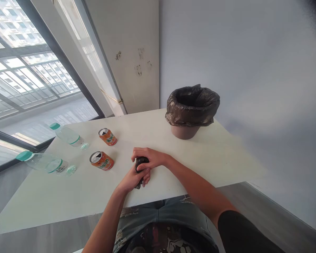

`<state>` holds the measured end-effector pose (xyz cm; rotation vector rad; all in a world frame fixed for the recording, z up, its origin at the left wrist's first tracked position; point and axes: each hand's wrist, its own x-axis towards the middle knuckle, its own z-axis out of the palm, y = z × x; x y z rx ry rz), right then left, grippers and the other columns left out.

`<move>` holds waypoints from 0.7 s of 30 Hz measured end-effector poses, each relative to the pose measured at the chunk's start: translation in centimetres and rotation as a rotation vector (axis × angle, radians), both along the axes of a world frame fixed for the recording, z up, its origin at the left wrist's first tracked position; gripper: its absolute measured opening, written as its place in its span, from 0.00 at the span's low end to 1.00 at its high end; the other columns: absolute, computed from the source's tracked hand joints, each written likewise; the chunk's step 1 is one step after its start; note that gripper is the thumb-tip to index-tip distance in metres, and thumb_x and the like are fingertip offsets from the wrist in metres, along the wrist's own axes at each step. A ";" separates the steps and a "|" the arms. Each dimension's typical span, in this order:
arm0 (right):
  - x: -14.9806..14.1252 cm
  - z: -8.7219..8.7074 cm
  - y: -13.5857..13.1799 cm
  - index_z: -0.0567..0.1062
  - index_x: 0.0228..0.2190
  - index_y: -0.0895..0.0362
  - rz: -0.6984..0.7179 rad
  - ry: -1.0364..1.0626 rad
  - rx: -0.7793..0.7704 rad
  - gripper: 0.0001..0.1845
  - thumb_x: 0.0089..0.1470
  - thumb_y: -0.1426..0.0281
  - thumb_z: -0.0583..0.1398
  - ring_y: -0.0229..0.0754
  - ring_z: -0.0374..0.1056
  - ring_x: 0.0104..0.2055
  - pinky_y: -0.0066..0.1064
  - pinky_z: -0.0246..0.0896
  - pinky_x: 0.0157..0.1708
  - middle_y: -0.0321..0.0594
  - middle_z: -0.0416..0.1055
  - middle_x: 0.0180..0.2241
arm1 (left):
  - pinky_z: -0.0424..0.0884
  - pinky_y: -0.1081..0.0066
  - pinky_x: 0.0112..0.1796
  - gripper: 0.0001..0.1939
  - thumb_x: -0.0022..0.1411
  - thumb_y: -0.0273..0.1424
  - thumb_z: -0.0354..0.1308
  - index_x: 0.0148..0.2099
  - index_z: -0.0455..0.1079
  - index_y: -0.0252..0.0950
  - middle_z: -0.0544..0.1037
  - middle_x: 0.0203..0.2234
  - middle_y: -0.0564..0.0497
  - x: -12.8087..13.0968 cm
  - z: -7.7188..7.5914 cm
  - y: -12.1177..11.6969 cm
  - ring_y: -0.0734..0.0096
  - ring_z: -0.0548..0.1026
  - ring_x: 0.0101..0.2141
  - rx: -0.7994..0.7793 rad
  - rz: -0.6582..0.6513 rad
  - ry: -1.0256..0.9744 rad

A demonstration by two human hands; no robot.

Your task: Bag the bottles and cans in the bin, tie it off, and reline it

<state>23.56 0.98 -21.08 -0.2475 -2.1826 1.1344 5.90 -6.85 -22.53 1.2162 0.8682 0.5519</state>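
My left hand point(133, 178) is wrapped round a bunched-up black plastic bag point(141, 161), whose lower end pokes out below the fingers. Over its top curls my right hand point(153, 158), with the fingers and thumb pressed on the black plastic. Both hands are together just above the white table, near its front edge. Left of them are two orange drink cans, a nearer can point(102, 161) and a farther can point(107, 137), both with opened tops. Much of the bag is hidden by my fingers.
A brown bin point(185, 132) lined with a black bag point(192, 114) stands at the table's back right. Two clear bottles with green caps, a nearer bottle point(43, 162) and a farther bottle point(68, 135), are at the left of the white table point(68, 200). A wall rises behind.
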 end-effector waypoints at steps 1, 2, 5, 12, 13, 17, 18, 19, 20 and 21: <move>0.1 0.0 0.0 0.74 0.42 0.57 -0.008 -0.044 -0.010 0.21 0.67 0.50 0.62 0.38 0.65 0.37 0.30 0.61 0.42 0.39 0.71 0.37 | 0.59 0.75 0.21 0.29 0.65 0.55 0.64 0.30 0.58 0.38 0.62 0.20 0.58 -0.1 -0.1 0.2 0.79 0.62 0.19 -0.013 -0.025 -0.013; 0.2 -0.1 0.0 0.74 0.41 0.57 -0.013 -0.091 -0.034 0.21 0.67 0.50 0.62 0.37 0.64 0.34 0.29 0.60 0.39 0.37 0.71 0.34 | 0.56 0.75 0.20 0.29 0.64 0.57 0.64 0.30 0.58 0.38 0.61 0.21 0.59 -0.1 -0.2 0.3 0.80 0.60 0.19 -0.026 -0.033 -0.016; 0.4 -0.5 0.3 0.74 0.37 0.57 -0.056 -0.143 -0.111 0.23 0.70 0.50 0.57 0.36 0.61 0.30 0.28 0.58 0.35 0.34 0.69 0.29 | 0.54 0.75 0.20 0.31 0.64 0.61 0.60 0.31 0.60 0.39 0.60 0.19 0.60 -0.2 -0.6 0.7 0.80 0.56 0.18 0.056 0.020 0.061; -0.4 0.3 1.0 0.76 0.43 0.58 -0.249 0.090 -0.463 0.28 0.56 0.47 0.70 0.39 0.67 0.39 0.30 0.62 0.43 0.36 0.72 0.36 | 0.55 0.73 0.22 0.34 0.65 0.66 0.51 0.31 0.64 0.38 0.65 0.18 0.55 -1.0 -1.7 1.6 0.77 0.59 0.18 0.395 0.328 0.251; -0.7 0.4 0.6 0.77 0.47 0.57 -0.246 0.094 -0.566 0.32 0.53 0.46 0.72 0.40 0.69 0.42 0.30 0.63 0.45 0.38 0.74 0.39 | 0.55 0.72 0.21 0.35 0.64 0.67 0.51 0.30 0.63 0.38 0.65 0.18 0.56 -1.1 -1.8 1.7 0.77 0.59 0.18 0.394 0.348 0.236; -1.8 -0.7 -2.8 0.82 0.46 0.59 -0.302 0.115 -0.891 0.38 0.48 0.39 0.71 0.45 0.73 0.47 0.35 0.69 0.48 0.45 0.79 0.43 | 0.55 0.71 0.21 0.34 0.66 0.66 0.49 0.28 0.60 0.40 0.63 0.17 0.56 -1.1 -2.4 1.4 0.75 0.58 0.18 0.414 0.277 0.258; -1.8 -1.2 -3.8 0.82 0.43 0.59 -0.352 0.154 -0.947 0.39 0.48 0.38 0.70 0.46 0.74 0.44 0.36 0.70 0.46 0.45 0.80 0.39 | 0.58 0.70 0.23 0.32 0.68 0.63 0.48 0.29 0.61 0.40 0.66 0.18 0.54 -1.2 -2.5 1.2 0.74 0.62 0.19 0.453 0.231 0.279; -1.5 -1.7 -4.9 0.82 0.41 0.60 -0.424 0.210 -0.995 0.39 0.49 0.36 0.69 0.46 0.75 0.42 0.38 0.72 0.43 0.46 0.80 0.37 | 0.62 0.70 0.25 0.30 0.71 0.60 0.48 0.32 0.65 0.39 0.71 0.20 0.52 -1.2 -2.6 1.1 0.71 0.66 0.21 0.503 0.185 0.299; -0.8 -2.1 -5.9 0.82 0.41 0.60 -0.511 0.280 -1.034 0.39 0.49 0.36 0.68 0.47 0.76 0.40 0.39 0.74 0.42 0.47 0.81 0.37 | 0.66 0.69 0.28 0.28 0.73 0.57 0.48 0.37 0.69 0.38 0.75 0.24 0.50 -1.3 -2.6 0.9 0.69 0.70 0.24 0.556 0.147 0.318; 0.3 -2.3 -6.9 0.81 0.41 0.59 -0.614 0.354 -1.058 0.39 0.50 0.36 0.68 0.48 0.77 0.39 0.41 0.75 0.41 0.48 0.81 0.38 | 0.69 0.68 0.31 0.25 0.74 0.54 0.48 0.44 0.71 0.37 0.79 0.29 0.49 -1.4 -2.7 0.8 0.67 0.73 0.27 0.609 0.129 0.335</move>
